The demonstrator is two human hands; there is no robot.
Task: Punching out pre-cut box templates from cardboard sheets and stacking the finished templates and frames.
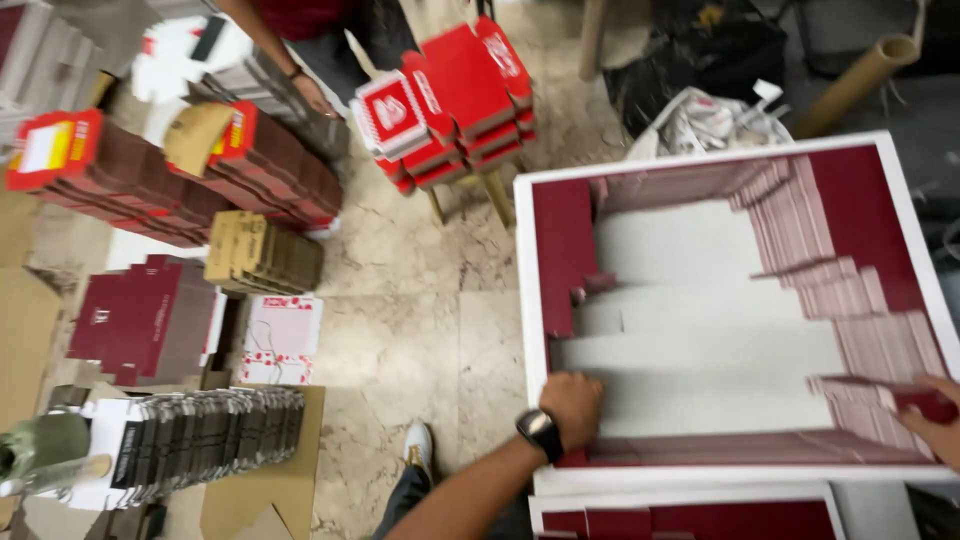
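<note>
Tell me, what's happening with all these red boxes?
A person's left hand presses on the near edge of a big dark red and white flat sheet, and the right hand touches its right side. Stacks of folded red boxes sit on a stool. Another person stands nearby.

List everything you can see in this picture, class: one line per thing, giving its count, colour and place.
Stack of flat card sheets: one, dark red and white, right, on a white surface.
Folded boxes: one pile, red, top centre on a stool.
Flat carton stacks: several, brown and red, upper left floor.
Grey-edged stack: one, lower left.
Cardboard tube: one, brown, top right.
Another person: one, top left.
Shoe: one, white, bottom centre.
Left hand: with black watch, on the sheets' near edge.
Right hand: gripping the sheets' right edge.
</note>
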